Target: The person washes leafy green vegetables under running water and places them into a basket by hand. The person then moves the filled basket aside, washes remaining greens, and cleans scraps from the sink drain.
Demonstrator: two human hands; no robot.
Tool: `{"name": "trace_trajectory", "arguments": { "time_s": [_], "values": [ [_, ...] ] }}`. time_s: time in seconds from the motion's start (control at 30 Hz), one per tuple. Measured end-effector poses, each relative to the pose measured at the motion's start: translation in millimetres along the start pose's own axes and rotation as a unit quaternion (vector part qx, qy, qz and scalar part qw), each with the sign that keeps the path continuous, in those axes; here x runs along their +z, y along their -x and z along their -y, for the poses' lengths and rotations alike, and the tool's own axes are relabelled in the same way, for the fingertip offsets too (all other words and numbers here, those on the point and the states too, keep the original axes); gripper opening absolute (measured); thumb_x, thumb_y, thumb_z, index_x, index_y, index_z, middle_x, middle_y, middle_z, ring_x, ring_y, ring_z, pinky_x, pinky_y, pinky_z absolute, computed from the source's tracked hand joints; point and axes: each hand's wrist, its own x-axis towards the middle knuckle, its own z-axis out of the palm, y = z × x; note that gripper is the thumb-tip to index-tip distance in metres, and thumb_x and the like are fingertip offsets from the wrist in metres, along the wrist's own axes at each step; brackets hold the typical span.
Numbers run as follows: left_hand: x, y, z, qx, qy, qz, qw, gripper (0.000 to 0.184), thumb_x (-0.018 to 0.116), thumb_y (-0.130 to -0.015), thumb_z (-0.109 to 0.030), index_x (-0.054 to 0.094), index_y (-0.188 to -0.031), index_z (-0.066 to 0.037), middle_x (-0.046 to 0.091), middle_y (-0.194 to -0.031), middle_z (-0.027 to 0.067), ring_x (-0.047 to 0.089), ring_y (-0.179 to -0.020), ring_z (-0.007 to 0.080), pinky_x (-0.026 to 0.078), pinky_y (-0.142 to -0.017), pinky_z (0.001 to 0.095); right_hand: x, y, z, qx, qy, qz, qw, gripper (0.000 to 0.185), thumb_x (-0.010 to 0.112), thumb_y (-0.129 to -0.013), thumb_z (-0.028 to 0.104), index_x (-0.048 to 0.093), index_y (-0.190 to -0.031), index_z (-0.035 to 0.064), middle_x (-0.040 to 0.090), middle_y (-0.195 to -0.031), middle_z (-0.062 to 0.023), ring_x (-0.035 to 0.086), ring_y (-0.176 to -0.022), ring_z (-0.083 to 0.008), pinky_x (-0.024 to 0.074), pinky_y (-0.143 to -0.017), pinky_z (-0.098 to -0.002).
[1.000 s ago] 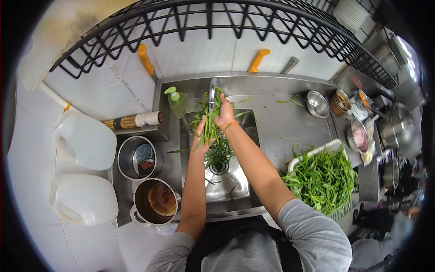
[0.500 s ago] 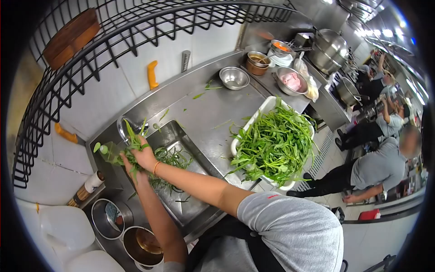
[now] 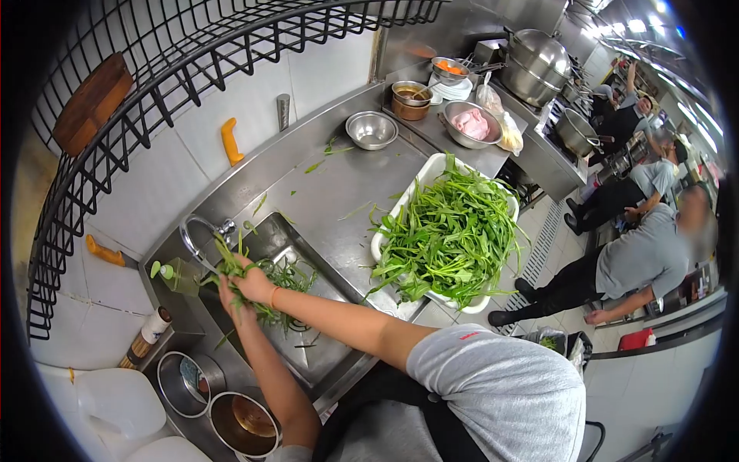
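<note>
Over the metal sink (image 3: 327,366), below the curved faucet (image 3: 187,231), both my hands are closed around a bunch of leafy greens (image 3: 227,260). My right hand (image 3: 252,282), with an orange band at the wrist, grips from the right. Beside it on the left, my left hand (image 3: 233,299) holds the same bunch, its fingers partly hidden by leaves. More loose greens (image 3: 289,279) lie in the sink under and beside my hands. A white basket (image 3: 379,245) heaped with long leafy greens rests on the counter to the right.
A steel bowl (image 3: 372,131) and leaf scraps lie on the counter (image 3: 323,185). Meat fills another bowl (image 3: 471,125). Two pots (image 3: 245,425) (image 3: 191,383) and a soap bottle (image 3: 181,276) are at the left. Several people (image 3: 643,254) stand at the far right.
The view has swung right, bringing the basket and the other people further into sight. My hands stay together on the bunch near the faucet.
</note>
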Motion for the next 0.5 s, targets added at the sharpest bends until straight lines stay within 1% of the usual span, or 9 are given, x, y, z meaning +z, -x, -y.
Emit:
{"name": "trace_trajectory", "arguments": {
  "time_s": [0.07, 0.17, 0.2, 0.3, 0.33, 0.4, 0.43, 0.47, 0.5],
  "values": [
    [36, 7, 15, 0.11, -0.105, 0.074, 0.986, 0.039, 0.046, -0.088, -0.029, 0.044, -0.116, -0.002, 0.054, -0.105, 0.0099, 0.056, -0.089, 0.02, 0.047, -0.074, 0.0322, -28, 4, 35, -0.071, 0.123, -0.05, 0.989, 0.054, 0.055, -0.074, 0.005, 0.035, -0.124, 0.0006, 0.042, -0.117, -0.0204, 0.043, -0.109, -0.0302, 0.0348, -0.093, -0.0339],
    [127, 53, 24, 0.092, -0.11, 0.174, 0.974, 0.041, 0.046, -0.088, -0.029, 0.042, -0.119, -0.002, 0.053, -0.108, 0.0103, 0.054, -0.092, 0.0196, 0.045, -0.077, 0.0306, -95, 23, 118, -0.133, 0.211, -0.129, 0.96, 0.049, 0.057, -0.074, 0.012, 0.04, -0.118, 0.0014, 0.042, -0.11, -0.0235, 0.042, -0.105, -0.0349, 0.0338, -0.091, -0.0382],
    [160, 80, 26, 0.101, -0.109, 0.217, 0.965, 0.045, 0.045, -0.088, -0.032, 0.04, -0.121, -0.002, 0.051, -0.11, 0.0113, 0.053, -0.095, 0.0207, 0.045, -0.079, 0.0309, -117, 37, 171, -0.095, 0.248, -0.129, 0.955, 0.046, 0.059, -0.073, 0.015, 0.043, -0.114, 0.0014, 0.044, -0.108, -0.0219, 0.043, -0.103, -0.0337, 0.0351, -0.089, -0.0384],
    [222, 124, 49, 0.123, -0.221, 0.344, 0.904, 0.05, 0.035, -0.089, -0.043, 0.037, -0.122, -0.005, 0.048, -0.112, 0.0109, 0.049, -0.101, 0.0199, 0.04, -0.086, 0.0322, -200, 62, 230, -0.165, 0.368, -0.201, 0.893, 0.043, 0.063, -0.074, 0.019, 0.046, -0.111, 0.0033, 0.047, -0.106, -0.0151, 0.047, -0.1, -0.0244, 0.0381, -0.086, -0.0345],
    [247, 151, 49, 0.05, -0.216, 0.416, 0.882, 0.053, 0.035, -0.089, -0.045, 0.036, -0.121, -0.003, 0.047, -0.111, 0.0112, 0.047, -0.104, 0.0212, 0.038, -0.089, 0.0352, -229, 68, 238, -0.139, 0.339, -0.209, 0.906, 0.043, 0.063, -0.075, 0.02, 0.046, -0.111, 0.0026, 0.046, -0.11, -0.0137, 0.048, -0.1, -0.0209, 0.039, -0.086, -0.0321],
    [261, 166, 83, 0.146, -0.346, 0.456, 0.807, 0.056, 0.039, -0.087, -0.045, 0.033, -0.124, -0.003, 0.045, -0.117, 0.0196, 0.045, -0.109, 0.0303, 0.035, -0.093, 0.0362, -290, 79, 240, -0.101, 0.365, -0.18, 0.908, 0.052, 0.063, -0.076, 0.026, 0.043, -0.116, -0.0005, 0.048, -0.112, -0.0169, 0.046, -0.106, -0.0225, 0.0376, -0.088, -0.0328],
    [261, 162, 112, 0.191, -0.422, 0.487, 0.74, 0.056, 0.041, -0.086, -0.043, 0.032, -0.124, -0.003, 0.044, -0.117, 0.0212, 0.047, -0.106, 0.0318, 0.037, -0.09, 0.0372, -311, 90, 238, -0.05, 0.53, -0.223, 0.817, 0.068, 0.06, -0.074, 0.041, 0.038, -0.121, -0.0033, 0.042, -0.12, -0.027, 0.04, -0.113, -0.0365, 0.0334, -0.093, -0.0379],
    [258, 157, 136, 0.232, -0.494, 0.512, 0.663, 0.056, 0.043, -0.086, -0.041, 0.031, -0.125, -0.003, 0.044, -0.118, 0.0228, 0.049, -0.104, 0.0332, 0.04, -0.086, 0.0382, -335, 94, 235, 0.087, 0.606, -0.163, 0.773, 0.084, 0.056, -0.071, 0.054, 0.032, -0.125, -0.0059, 0.036, -0.126, -0.0279, 0.032, -0.12, -0.0377, 0.0292, -0.098, -0.0384],
    [250, 163, 146, 0.199, -0.633, 0.493, 0.562, 0.053, 0.043, -0.085, -0.041, 0.036, -0.122, -0.003, 0.045, -0.116, 0.0246, 0.05, -0.102, 0.0344, 0.042, -0.084, 0.0397, -348, 101, 243, 0.187, 0.661, -0.059, 0.724, 0.088, 0.055, -0.068, 0.059, 0.032, -0.126, -0.0034, 0.042, -0.12, -0.0283, 0.033, -0.119, -0.039, 0.0293, -0.097, -0.041]
  ]
}}
